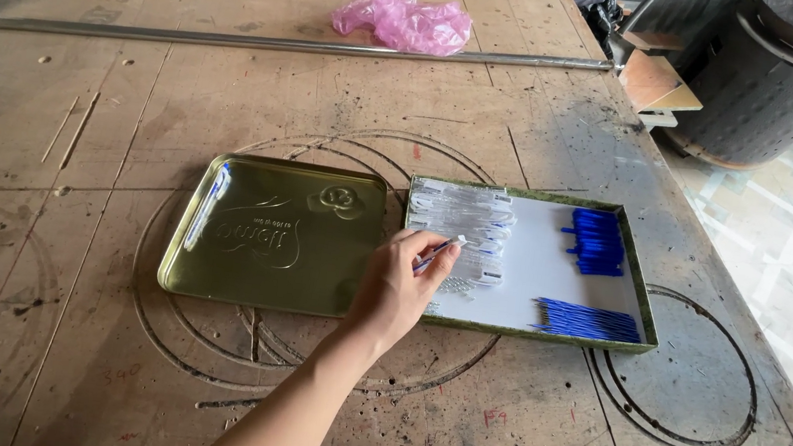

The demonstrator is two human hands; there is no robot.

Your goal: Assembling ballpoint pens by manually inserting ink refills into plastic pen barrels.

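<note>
My left hand (395, 288) reaches in from the bottom and pinches a thin blue-and-white pen part (441, 249) between thumb and fingers. It is over the left end of a shallow green-rimmed tray (644, 304) with a white floor. In that tray lie a pile of clear pen barrels (462, 219), a cluster of blue caps (598, 243), a row of blue refills (589, 321) and small metal bits (454, 285). A gold tin lid (274, 233) sits just left of the hand, with a few pen pieces (208, 204) along its left edge. My right hand is out of sight.
Everything rests on a worn wooden table (59, 262) with circular grooves cut in it. A long metal rod (268, 41) crosses the far side, beside a crumpled pink plastic bag (403, 22). A dark metal drum (786, 89) stands off the right edge.
</note>
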